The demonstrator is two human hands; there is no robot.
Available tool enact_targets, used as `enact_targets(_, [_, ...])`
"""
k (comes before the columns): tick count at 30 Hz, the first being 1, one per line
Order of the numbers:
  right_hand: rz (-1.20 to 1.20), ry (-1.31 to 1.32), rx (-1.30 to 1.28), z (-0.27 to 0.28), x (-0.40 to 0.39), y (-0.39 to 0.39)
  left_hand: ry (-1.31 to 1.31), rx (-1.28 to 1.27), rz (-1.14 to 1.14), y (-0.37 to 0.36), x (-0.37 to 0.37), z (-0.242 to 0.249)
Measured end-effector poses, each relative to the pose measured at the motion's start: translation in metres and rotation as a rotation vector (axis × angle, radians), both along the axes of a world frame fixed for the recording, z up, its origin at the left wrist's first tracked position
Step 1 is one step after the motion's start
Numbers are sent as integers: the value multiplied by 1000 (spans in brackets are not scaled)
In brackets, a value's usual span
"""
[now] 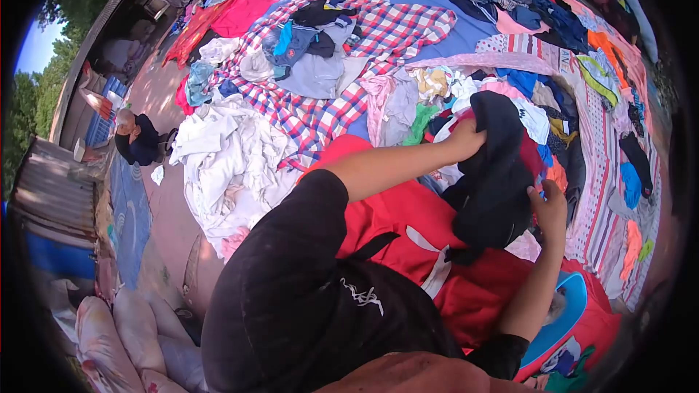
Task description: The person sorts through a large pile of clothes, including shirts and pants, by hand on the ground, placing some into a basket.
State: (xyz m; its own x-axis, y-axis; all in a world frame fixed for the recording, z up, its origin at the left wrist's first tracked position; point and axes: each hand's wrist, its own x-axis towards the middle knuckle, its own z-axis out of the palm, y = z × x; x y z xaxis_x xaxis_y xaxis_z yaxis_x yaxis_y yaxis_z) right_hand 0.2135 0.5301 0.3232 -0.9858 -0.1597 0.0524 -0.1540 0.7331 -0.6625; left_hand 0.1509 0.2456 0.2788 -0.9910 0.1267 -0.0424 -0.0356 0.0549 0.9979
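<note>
Hanging between the two hands, a dark garment [495, 167] sits above the edge of a mixed heap of clothes [535, 120], and its lower end reaches down to the red cloth [397, 218] in front of the person's body. Holding it up at its top edge probably lets its weight pull the folds downward, so that more of its shape shows. The left hand [466, 140] has its fingers curled in and appears to pinch the cloth near the upper edge. The right hand [550, 207] is lower, at the opposite side, with the fingers bent and a little apart; whether it grips the garment or only touches it, I cannot tell.

The left arm reaches across the view, its bare forearm nearly level above the red cloth, while the right forearm rises steeply from the sleeve towards the hand. Placed so, one high and one low, the hands seem to keep the garment spread between them and close to the body.

White clothes [226, 153] lie in their own pile beside a checked cloth [408, 29], which bears a smaller mixed bundle [313, 65]; the grouping looks deliberate, perhaps by colour or kind. Near the right forearm, a blue rim [568, 313] shows against red fabric. Another person [138, 138] is well apart, by the building, in dark clothing.
</note>
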Motion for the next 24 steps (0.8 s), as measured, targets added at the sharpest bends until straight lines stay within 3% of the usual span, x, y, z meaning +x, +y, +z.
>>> enact_targets(1, [-79, 65, 71, -15, -8, 10, 45, 55, 48, -12, -20, -2])
enact_targets(2, [-159, 130, 142, -23, -11, 15, 131, -56, 85, -29, -26, 35])
enact_targets(3, [-180, 39, 82, -10, -9, 8, 280, -56, 152, -49, -55, 26])
enact_targets(4, [-128, 0, 3, -13, -11, 4, 396, -332, 154, -78, -73, 50])
enact_targets(5, [-96, -48, -67, -15, -10, 6, 361, -339, 211, -100, -79, 80])
enact_targets(6, [-73, -72, -33, -5, -5, -3, 238, -149, 288, -119, -85, 114])
enact_targets(7, [-24, -81, -34, -6, -4, -4, 372, -323, 389, -174, -125, 123])
enact_targets(8, [-21, -51, -5, -6, -1, -7, 375, -350, 554, -215, -139, 166])
enact_targets(10, [32, -121, 15, -3, 0, -9, 633, -311, 779, -373, -191, 230])
enact_targets(11, [33, -134, 6, -1, 2, -10, 702, -84, 814, -474, -208, 264])
enact_targets(12, [41, -144, -9, 0, 1, -10, 726, -79, 1218, -464, -173, 302])
enact_targets(14, [3, -118, -26, 4, 3, -9, 689, -309, 1700, -455, -119, 314])
enact_targets(16, [-9, -109, -38, 5, 4, -10, 507, -925, 1836, -535, -123, 273])
enact_targets(18, [0, -104, -35, 5, 0, -11, 586, -990, 1429, -559, -140, 182])
enact_targets(19, [-1, -118, -28, 4, -1, -13, 320, -844, 1015, -574, -156, 130])
enact_targets(21, [-3, -141, -11, 1, -3, -18, -38, -380, 807, -461, -166, 32])
enact_targets(22, [-19, -145, 5, 2, -2, -19, -201, -353, 533, -415, -164, -10])
enact_targets(24, [-59, -148, 34, 2, -3, -19, -370, -639, 249, -309, -167, -90])
